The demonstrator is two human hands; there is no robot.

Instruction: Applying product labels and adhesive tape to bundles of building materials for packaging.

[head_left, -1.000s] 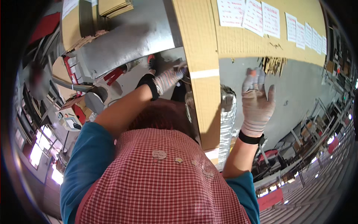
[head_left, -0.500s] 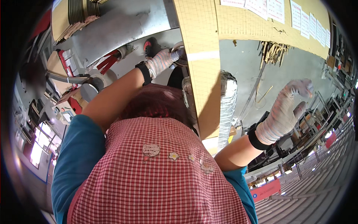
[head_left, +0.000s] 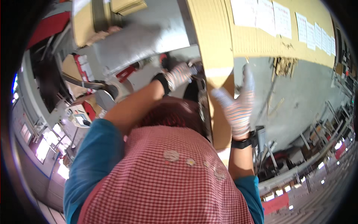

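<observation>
The left hand [head_left: 179, 74] grips a dark machine part [head_left: 197, 71] beside the tall cardboard sheet [head_left: 220, 56]. The right hand [head_left: 236, 108] is wide open, near the sheet's edge. I think the sheet could tip over, because no hand holds it firmly.

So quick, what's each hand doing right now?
Left hand: gloved, closed on a dark, blurred part; what it is cannot be told.
Right hand: gloved, open, holding nothing, beside the cardboard sheet.

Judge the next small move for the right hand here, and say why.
Probably close the right hand onto the cardboard sheet: its gloved fingers are spread open right at the sheet's edge, gripping nothing, while the left hand reaches in from the other side.
</observation>
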